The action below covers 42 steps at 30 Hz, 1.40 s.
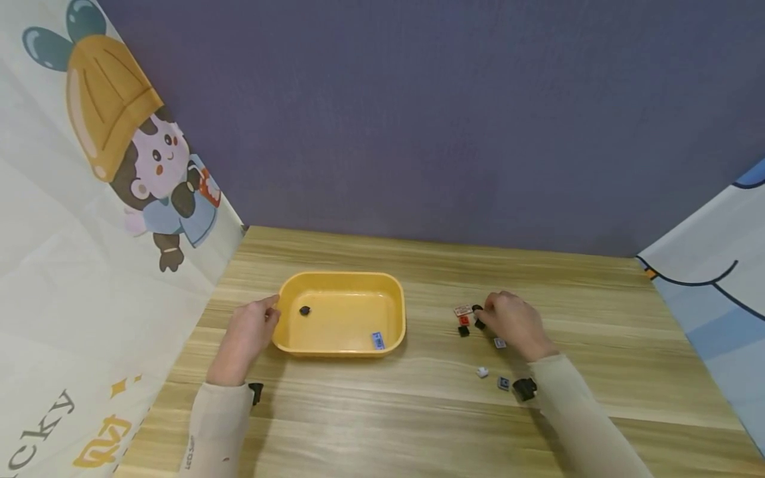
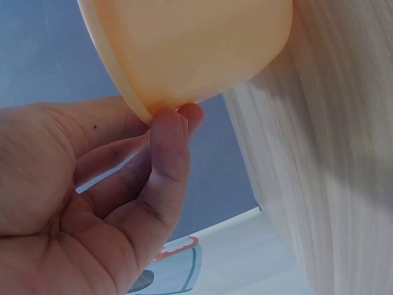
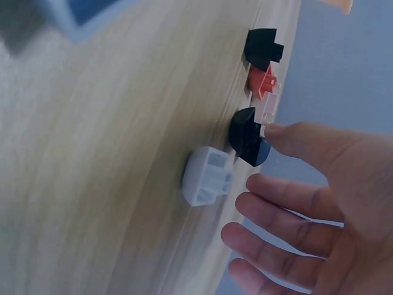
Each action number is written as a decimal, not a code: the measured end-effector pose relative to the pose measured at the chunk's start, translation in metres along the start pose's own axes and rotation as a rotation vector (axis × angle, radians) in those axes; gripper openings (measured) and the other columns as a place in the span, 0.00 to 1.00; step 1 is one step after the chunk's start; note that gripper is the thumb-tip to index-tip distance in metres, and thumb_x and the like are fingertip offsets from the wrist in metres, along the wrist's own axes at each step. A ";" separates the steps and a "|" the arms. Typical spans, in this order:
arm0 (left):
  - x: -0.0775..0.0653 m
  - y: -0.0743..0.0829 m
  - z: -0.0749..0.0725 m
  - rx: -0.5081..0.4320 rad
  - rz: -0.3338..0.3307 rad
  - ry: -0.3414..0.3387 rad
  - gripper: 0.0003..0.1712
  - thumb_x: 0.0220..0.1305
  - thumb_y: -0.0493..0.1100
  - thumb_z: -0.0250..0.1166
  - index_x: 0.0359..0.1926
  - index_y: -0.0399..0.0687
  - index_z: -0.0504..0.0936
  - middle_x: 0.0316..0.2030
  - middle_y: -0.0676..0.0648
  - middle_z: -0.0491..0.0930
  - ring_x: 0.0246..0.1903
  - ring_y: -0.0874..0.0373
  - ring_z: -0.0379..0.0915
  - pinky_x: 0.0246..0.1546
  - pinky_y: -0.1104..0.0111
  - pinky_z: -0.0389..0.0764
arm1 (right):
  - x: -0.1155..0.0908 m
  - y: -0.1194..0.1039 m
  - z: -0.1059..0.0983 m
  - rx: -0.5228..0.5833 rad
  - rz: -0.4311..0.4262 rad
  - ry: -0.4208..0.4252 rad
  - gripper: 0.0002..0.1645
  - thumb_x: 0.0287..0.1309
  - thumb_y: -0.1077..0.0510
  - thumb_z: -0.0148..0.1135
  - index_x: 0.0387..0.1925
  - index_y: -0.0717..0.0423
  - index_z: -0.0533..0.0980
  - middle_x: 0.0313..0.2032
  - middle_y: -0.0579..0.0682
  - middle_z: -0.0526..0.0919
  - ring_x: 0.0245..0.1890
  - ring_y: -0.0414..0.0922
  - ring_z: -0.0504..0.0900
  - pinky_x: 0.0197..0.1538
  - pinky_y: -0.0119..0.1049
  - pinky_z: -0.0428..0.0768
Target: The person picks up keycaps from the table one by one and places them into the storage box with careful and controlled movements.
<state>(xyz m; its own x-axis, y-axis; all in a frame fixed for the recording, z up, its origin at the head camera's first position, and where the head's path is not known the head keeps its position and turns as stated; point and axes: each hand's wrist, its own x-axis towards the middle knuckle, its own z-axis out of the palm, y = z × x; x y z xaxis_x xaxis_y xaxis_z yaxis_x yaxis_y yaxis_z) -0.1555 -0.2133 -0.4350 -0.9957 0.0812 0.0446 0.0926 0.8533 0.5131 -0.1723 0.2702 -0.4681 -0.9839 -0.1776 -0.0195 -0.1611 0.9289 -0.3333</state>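
Wall (image 1: 418, 119) behind tray (image 1: 335, 324) | red keycap (image 1: 464, 320), other keycaps (image 1: 463, 331) near right hand (image 1: 515, 324)

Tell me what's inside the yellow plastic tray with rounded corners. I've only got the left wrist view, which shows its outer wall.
Observer: Two things lie in the tray: a small black piece and a small blue rectangular piece.
Operator: What's at the right side?
Observer: The right hand, its thumb tip at a hollow black plastic piece; I can't tell whether it grips it.
Operator: Anything white outside?
Observer: Yes, a small white plastic piece on the wood-grain table, lower in the head view than that hand.
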 end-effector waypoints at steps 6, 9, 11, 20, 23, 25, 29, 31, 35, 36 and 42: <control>0.000 0.000 0.000 0.003 0.000 0.003 0.21 0.70 0.30 0.59 0.61 0.24 0.74 0.38 0.33 0.83 0.20 0.57 0.70 0.18 0.69 0.74 | 0.001 -0.002 0.002 0.003 0.026 -0.012 0.13 0.65 0.51 0.66 0.29 0.55 0.81 0.25 0.48 0.75 0.18 0.42 0.69 0.21 0.37 0.69; -0.001 0.001 0.000 0.007 -0.006 0.001 0.21 0.70 0.30 0.59 0.61 0.24 0.74 0.39 0.33 0.83 0.21 0.57 0.71 0.19 0.68 0.75 | 0.001 -0.003 0.003 -0.004 0.037 -0.020 0.14 0.65 0.51 0.66 0.28 0.55 0.79 0.23 0.47 0.74 0.18 0.43 0.69 0.21 0.37 0.68; -0.001 0.001 0.000 0.010 -0.009 0.000 0.21 0.69 0.31 0.60 0.61 0.25 0.74 0.39 0.32 0.83 0.21 0.57 0.71 0.19 0.68 0.75 | 0.001 -0.004 0.003 -0.010 0.042 -0.020 0.14 0.65 0.51 0.65 0.26 0.54 0.78 0.22 0.47 0.73 0.18 0.43 0.69 0.21 0.37 0.68; -0.001 0.002 0.000 0.008 -0.001 -0.002 0.21 0.70 0.31 0.59 0.61 0.25 0.74 0.39 0.33 0.83 0.22 0.56 0.71 0.20 0.68 0.75 | 0.001 -0.003 0.003 -0.030 0.056 -0.023 0.14 0.66 0.53 0.65 0.26 0.55 0.77 0.22 0.48 0.73 0.18 0.43 0.68 0.20 0.37 0.66; -0.001 0.002 -0.001 0.004 -0.001 -0.002 0.21 0.70 0.31 0.59 0.61 0.25 0.74 0.39 0.32 0.83 0.22 0.56 0.71 0.20 0.68 0.75 | 0.000 -0.003 0.003 -0.026 0.061 -0.029 0.12 0.66 0.53 0.64 0.30 0.58 0.79 0.24 0.48 0.74 0.19 0.43 0.69 0.21 0.37 0.68; -0.001 0.003 -0.001 0.005 0.000 -0.001 0.21 0.70 0.31 0.60 0.61 0.25 0.74 0.39 0.32 0.83 0.21 0.56 0.71 0.20 0.68 0.75 | 0.000 -0.004 0.002 -0.021 0.060 -0.026 0.12 0.66 0.54 0.64 0.33 0.59 0.80 0.25 0.49 0.75 0.19 0.43 0.70 0.21 0.37 0.69; 0.000 0.003 -0.001 0.008 -0.003 -0.003 0.21 0.70 0.31 0.60 0.61 0.25 0.74 0.39 0.32 0.83 0.21 0.56 0.71 0.20 0.68 0.75 | 0.000 -0.005 0.000 -0.007 0.049 -0.002 0.12 0.67 0.54 0.64 0.34 0.60 0.81 0.26 0.49 0.76 0.20 0.43 0.70 0.22 0.37 0.70; 0.000 0.003 -0.002 0.004 -0.009 -0.007 0.21 0.70 0.31 0.59 0.61 0.25 0.74 0.39 0.32 0.82 0.21 0.57 0.71 0.19 0.69 0.75 | -0.001 -0.008 -0.002 0.002 0.042 0.021 0.12 0.66 0.53 0.65 0.35 0.59 0.81 0.27 0.49 0.76 0.21 0.43 0.71 0.22 0.38 0.71; 0.000 0.003 -0.002 0.003 -0.022 -0.016 0.21 0.70 0.31 0.59 0.62 0.25 0.74 0.40 0.33 0.82 0.20 0.57 0.70 0.19 0.69 0.75 | -0.002 -0.018 -0.008 -0.009 0.015 0.071 0.15 0.65 0.51 0.66 0.39 0.61 0.82 0.34 0.54 0.80 0.23 0.44 0.74 0.26 0.42 0.76; 0.000 0.002 -0.002 0.003 -0.024 -0.018 0.21 0.70 0.31 0.59 0.62 0.25 0.74 0.40 0.33 0.82 0.20 0.57 0.70 0.19 0.69 0.75 | -0.002 -0.021 -0.009 -0.016 0.009 0.082 0.16 0.65 0.50 0.66 0.41 0.61 0.82 0.36 0.55 0.81 0.24 0.44 0.75 0.27 0.43 0.77; 0.000 0.003 -0.003 0.009 -0.018 -0.018 0.21 0.70 0.31 0.59 0.61 0.25 0.74 0.39 0.33 0.82 0.22 0.56 0.71 0.20 0.68 0.75 | -0.001 -0.046 -0.019 -0.067 -0.074 0.155 0.18 0.64 0.50 0.68 0.43 0.62 0.83 0.40 0.57 0.84 0.30 0.49 0.81 0.32 0.48 0.81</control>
<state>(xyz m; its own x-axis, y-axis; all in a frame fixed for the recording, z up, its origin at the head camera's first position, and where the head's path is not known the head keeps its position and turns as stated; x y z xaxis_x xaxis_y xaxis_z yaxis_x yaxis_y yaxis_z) -0.1548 -0.2125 -0.4312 -0.9970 0.0744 0.0200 0.0743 0.8595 0.5058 -0.1652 0.2340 -0.4344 -0.9685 -0.1989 0.1496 -0.2331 0.9356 -0.2651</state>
